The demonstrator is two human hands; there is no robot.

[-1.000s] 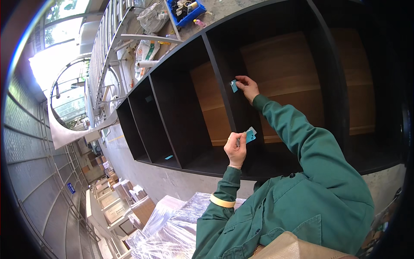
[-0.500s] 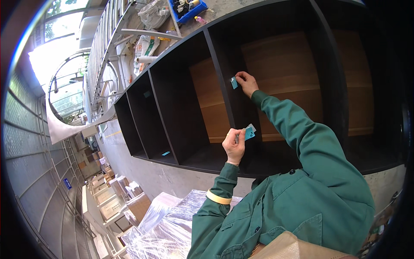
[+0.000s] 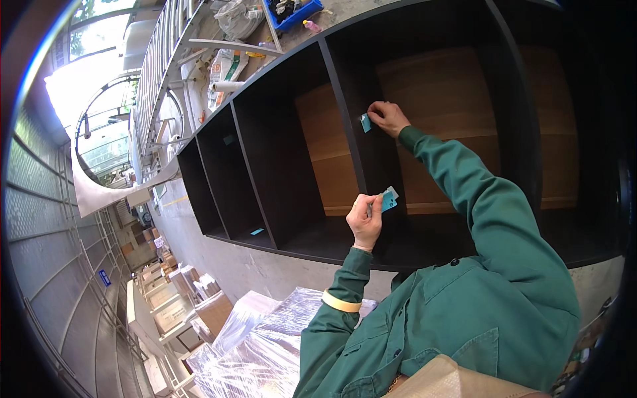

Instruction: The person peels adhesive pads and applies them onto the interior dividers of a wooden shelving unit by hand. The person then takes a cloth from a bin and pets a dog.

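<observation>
L hand (image 3: 365, 222) pinching teal cards (image 3: 390, 201), front of blk shelf unit (image 3: 272, 152). R hand (image 3: 390, 118) fingertips closed on sm. teal tag (image 3: 366, 124) at divider (image 3: 355, 74); contact unclear.

The right arm (image 3: 488, 186) is stretched toward the far side, bent at the elbow, and the right hand (image 3: 391, 119) is pointed left, its fingertips pinched together. Nearer, the left arm (image 3: 342, 292) is raised from below; the left hand (image 3: 363, 222) is closed, fingers curled and thumb pressed toward them.
</observation>
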